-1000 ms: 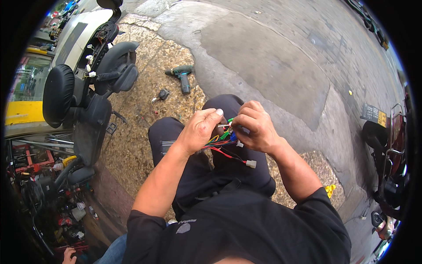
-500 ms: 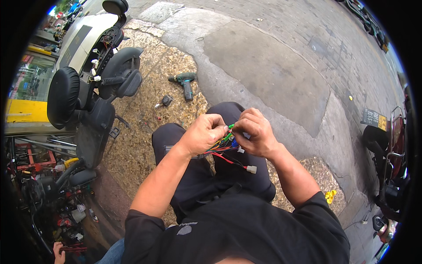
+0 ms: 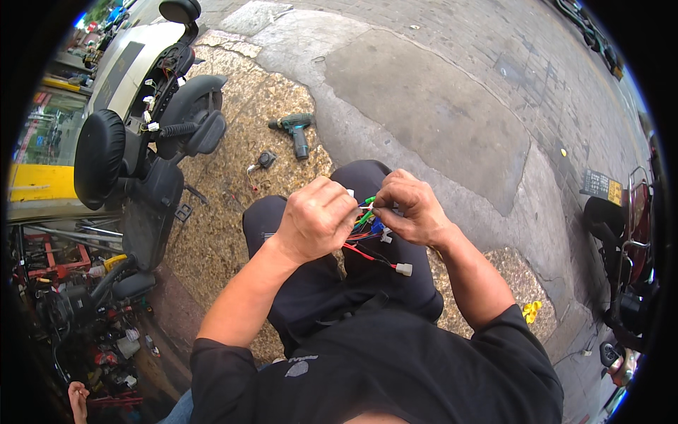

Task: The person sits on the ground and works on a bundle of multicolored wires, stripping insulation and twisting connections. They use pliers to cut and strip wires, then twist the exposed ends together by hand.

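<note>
A wiring harness (image 3: 359, 249) with red, black, green and blue wires lies across my lap, between my hands. My left hand (image 3: 314, 220) is closed in a pinch on a thin pale wire; a small white piece (image 3: 351, 192) shows at its fingertips. Facing it, my right hand (image 3: 408, 208) pinches the harness wires beside a green sleeve (image 3: 370, 201). Under the right fingers sits a blue connector (image 3: 377, 226). A white plug (image 3: 403, 269) hangs off a red wire over my right thigh. The fingers hide the exact point where the wires meet.
A cordless drill (image 3: 296, 133) and a small round black part with wires (image 3: 265, 159) lie on the pebbled ground ahead. At left stands a partly stripped scooter (image 3: 152, 177), with cluttered parts (image 3: 106, 339) below it. Another person's hand (image 3: 78, 399) shows at lower left.
My left hand has turned and lifted slightly, its back now covering more of the harness. A small white piece has come into view at its fingertips. My right hand stays nearly in place.
</note>
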Action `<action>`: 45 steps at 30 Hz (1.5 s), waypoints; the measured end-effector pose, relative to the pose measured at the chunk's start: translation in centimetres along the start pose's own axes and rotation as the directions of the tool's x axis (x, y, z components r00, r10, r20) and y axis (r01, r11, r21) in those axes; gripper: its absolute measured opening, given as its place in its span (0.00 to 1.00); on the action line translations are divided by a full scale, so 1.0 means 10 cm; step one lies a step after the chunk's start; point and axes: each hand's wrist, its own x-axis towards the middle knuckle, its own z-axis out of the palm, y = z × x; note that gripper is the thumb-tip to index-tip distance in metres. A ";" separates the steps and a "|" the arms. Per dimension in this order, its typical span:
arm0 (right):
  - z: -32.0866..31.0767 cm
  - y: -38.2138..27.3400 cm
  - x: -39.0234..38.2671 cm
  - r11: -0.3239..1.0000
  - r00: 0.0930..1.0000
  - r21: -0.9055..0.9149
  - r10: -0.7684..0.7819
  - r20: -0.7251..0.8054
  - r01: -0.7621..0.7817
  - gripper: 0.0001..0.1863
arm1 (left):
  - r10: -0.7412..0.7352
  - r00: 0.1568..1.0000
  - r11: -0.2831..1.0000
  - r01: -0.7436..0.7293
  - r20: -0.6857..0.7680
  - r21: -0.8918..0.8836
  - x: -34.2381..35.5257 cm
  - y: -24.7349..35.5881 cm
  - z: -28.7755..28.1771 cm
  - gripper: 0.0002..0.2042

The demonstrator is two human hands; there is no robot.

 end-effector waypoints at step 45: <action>0.04 -0.19 -0.04 0.998 0.998 -0.038 0.054 -0.021 -0.055 0.16 | -0.479 0.792 0.763 0.589 0.379 -0.265 -0.07 0.20 0.26 0.11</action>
